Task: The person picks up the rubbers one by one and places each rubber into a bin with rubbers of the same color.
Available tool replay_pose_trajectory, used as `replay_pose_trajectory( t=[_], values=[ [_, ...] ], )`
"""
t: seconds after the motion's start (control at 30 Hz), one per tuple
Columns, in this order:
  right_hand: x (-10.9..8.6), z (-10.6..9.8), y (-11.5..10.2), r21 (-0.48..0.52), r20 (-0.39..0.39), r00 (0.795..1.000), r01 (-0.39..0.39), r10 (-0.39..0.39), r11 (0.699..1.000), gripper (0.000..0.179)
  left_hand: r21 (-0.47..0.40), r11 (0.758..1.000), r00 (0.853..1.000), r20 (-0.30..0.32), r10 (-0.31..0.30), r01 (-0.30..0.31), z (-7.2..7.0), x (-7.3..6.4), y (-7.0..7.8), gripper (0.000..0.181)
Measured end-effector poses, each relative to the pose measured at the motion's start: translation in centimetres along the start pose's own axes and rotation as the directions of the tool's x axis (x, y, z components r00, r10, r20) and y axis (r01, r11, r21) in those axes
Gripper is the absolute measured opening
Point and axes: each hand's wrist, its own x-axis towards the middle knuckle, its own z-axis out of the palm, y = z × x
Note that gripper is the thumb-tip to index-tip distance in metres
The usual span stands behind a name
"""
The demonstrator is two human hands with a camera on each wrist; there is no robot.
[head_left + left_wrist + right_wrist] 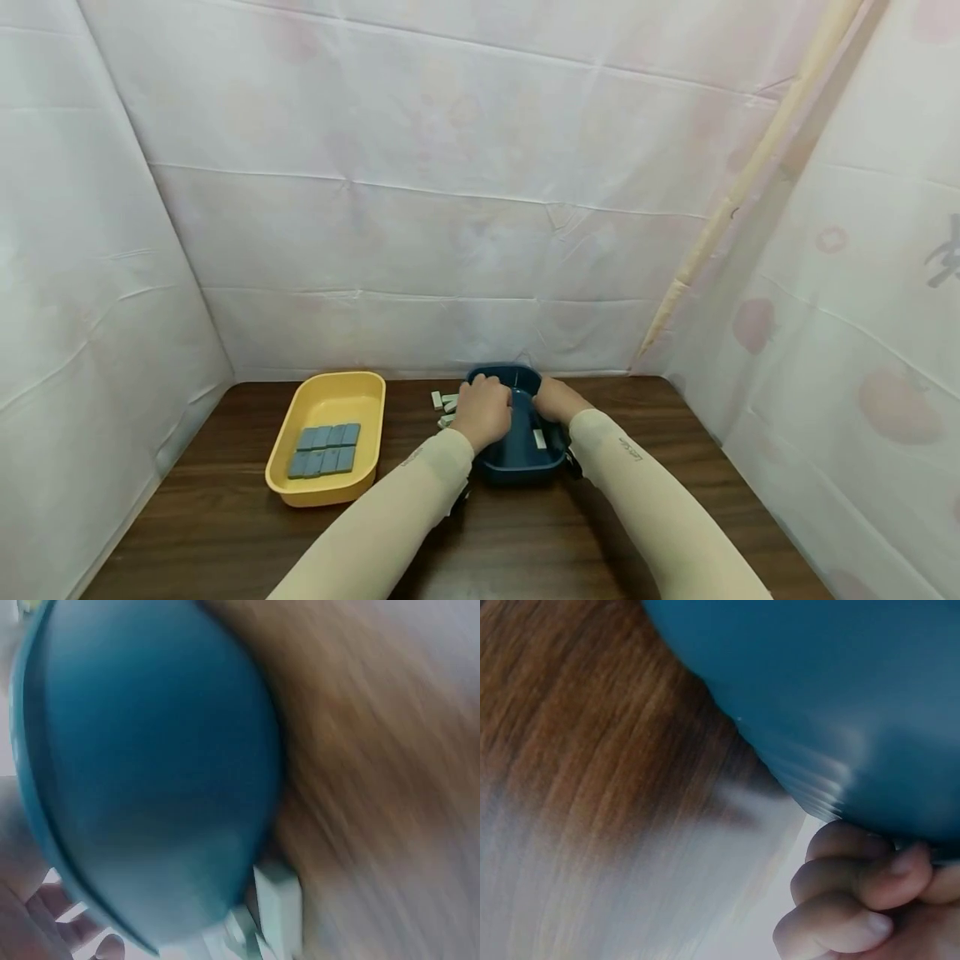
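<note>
Deep-blue, round-cornered plastic tub (519, 473) sits lower ctr of frame; prob. light, fairly stiff, slick-walled, so best taken by opp. rims. L hand (483, 408) is at its L rim, R hand (558, 401), fingers curled, at its R; can't tell if either's gripping.

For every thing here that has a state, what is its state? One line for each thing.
Yellow tray: upright, partly filled.
Gray-blue tiles: lying in two rows.
Blue basin: open side up.
Pale block: inside the basin.
Loose pale blocks: clustered outside the basin.
Left hand: at basin's left side; grip unclear.
Right hand: fingers curled; hold unclear.
</note>
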Motion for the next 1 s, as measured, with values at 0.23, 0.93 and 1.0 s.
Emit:
replay_pose_trajectory(
  t=[0.23,0.93,1.0],
  values=[
    [-0.4,-0.1,0.2,-0.046,0.003,1.000,-0.007,0.008,0.999,0.048,-0.109,0.988,0.992,-0.041,-0.117,0.112,-1.0,-0.2,-3.3,0.022],
    [-0.2,0.0,-0.4,-0.045,0.024,0.999,-0.038,0.039,0.998,0.052,-0.150,0.945,0.938,0.239,-0.249,0.289,-2.2,-2.0,-7.9,0.010],
    [-0.2,0.0,-0.4,-0.054,0.021,0.999,-0.035,0.036,0.998,0.051,-0.146,0.948,0.938,0.245,-0.243,0.284,-2.2,-2.1,-8.0,0.006]
  ],
)
